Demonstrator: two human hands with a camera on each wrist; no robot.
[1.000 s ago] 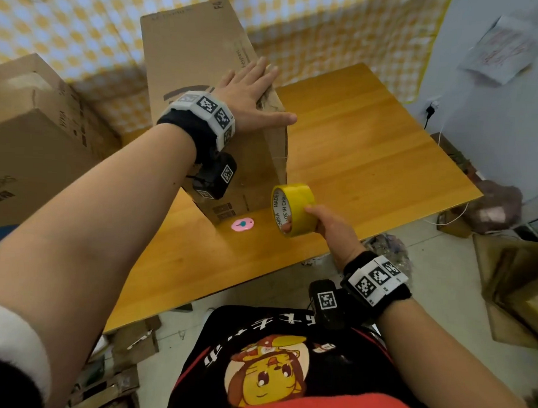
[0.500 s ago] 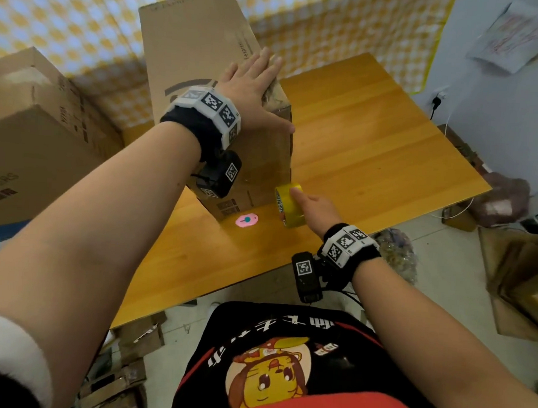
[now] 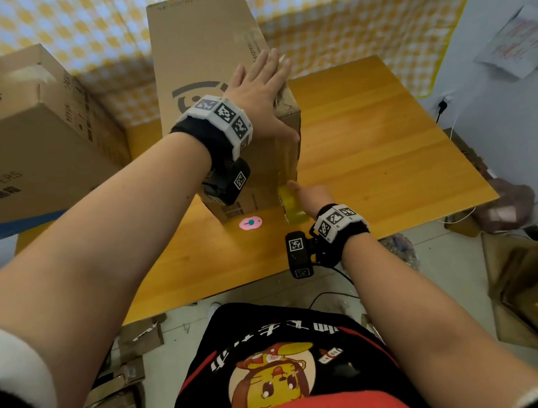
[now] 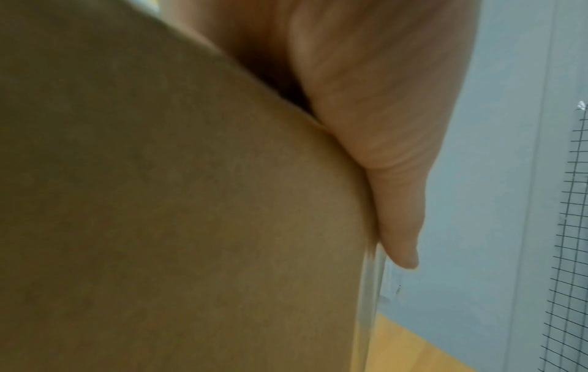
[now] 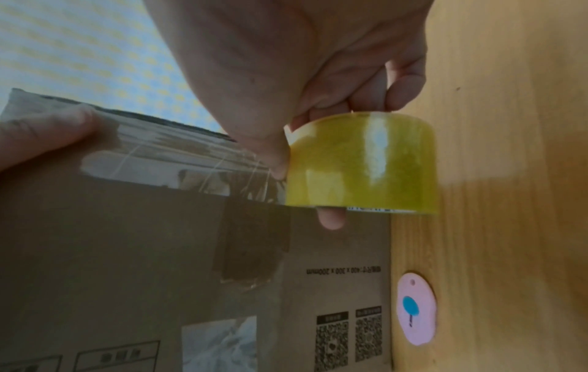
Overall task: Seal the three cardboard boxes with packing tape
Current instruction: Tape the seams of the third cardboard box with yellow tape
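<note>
Taping the tall box's near side

The left hand [image 3: 260,92] lies flat, fingers straight, on the cardboard box [image 3: 206,47] standing on the wooden surface [image 3: 371,152]. The right hand [image 3: 311,195] keeps its grip curled round the yellow tape roll [image 5: 362,163], held against the box's lower side, near a pink tag [image 3: 250,223].

I see a tall brown cardboard box [image 3: 206,62] standing upright on end, clear tape running down its near corner edge. The yellow roll of packing tape [image 5: 362,163] sits against that edge low down. Another brown cardboard box [image 3: 33,138] stands left.
</note>
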